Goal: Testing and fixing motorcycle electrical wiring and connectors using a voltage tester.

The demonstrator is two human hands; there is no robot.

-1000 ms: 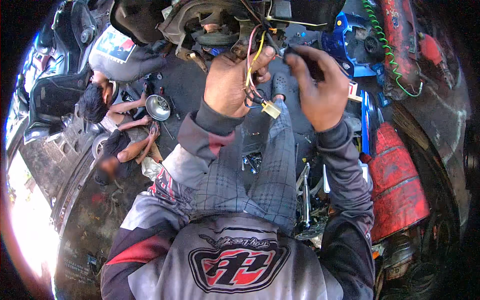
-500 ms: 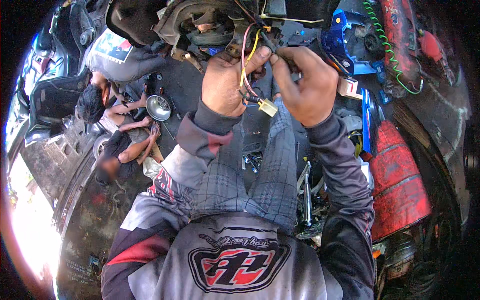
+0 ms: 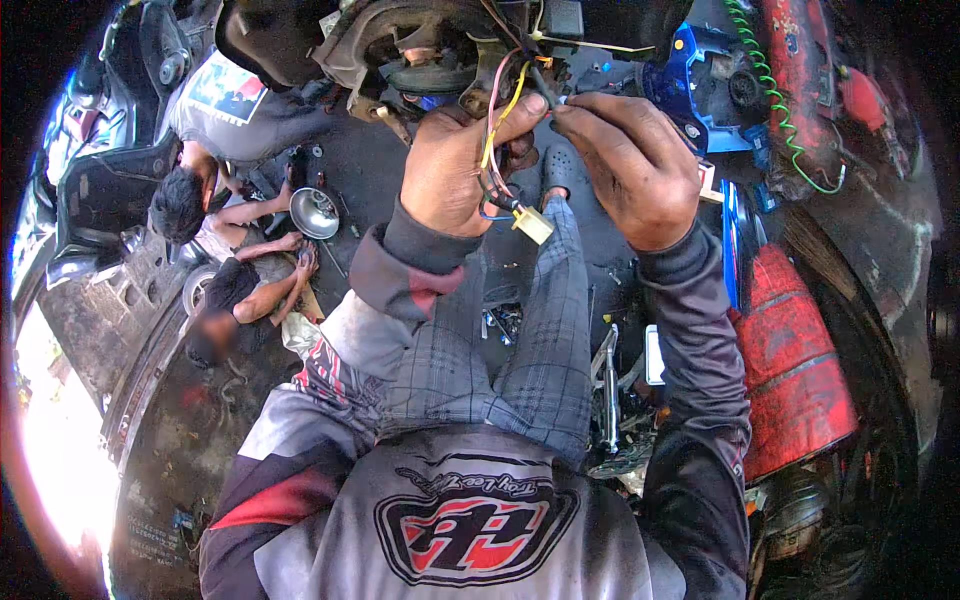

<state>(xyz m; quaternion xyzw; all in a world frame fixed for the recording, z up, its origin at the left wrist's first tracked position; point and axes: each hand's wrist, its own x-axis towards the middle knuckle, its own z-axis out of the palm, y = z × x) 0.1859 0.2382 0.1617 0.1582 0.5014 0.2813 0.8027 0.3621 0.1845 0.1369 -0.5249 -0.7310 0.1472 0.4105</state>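
Note:
My left hand [image 3: 445, 170] is closed, its thumb pressing a dark sheathed cable [image 3: 542, 86] against the fingers. Pink and yellow wires [image 3: 517, 100] hang over that hand, down to a cream plastic connector [image 3: 532, 226] dangling beside the wrist. Just right of the cable, my right hand [image 3: 635, 165] pinches with thumb and forefinger. A tiny pale bit shows at its fingertips, too small to name. A narrow gap separates the two hands' fingertips. Above them is the dark underside of a vehicle front [image 3: 425, 60], where the wires come out.
Two people work at the left beside a metal bowl [image 3: 315, 213]. A blue body panel [image 3: 690, 90], a green coiled hose [image 3: 770, 75] and a red ribbed piece [image 3: 790, 360] lie on the right. Tools and metal parts [image 3: 612, 390] are on the floor beside my leg.
My right hand has moved a little to the right, so its fingertips stand apart from the left thumb. The left hand keeps its grip; the connector has swung slightly.

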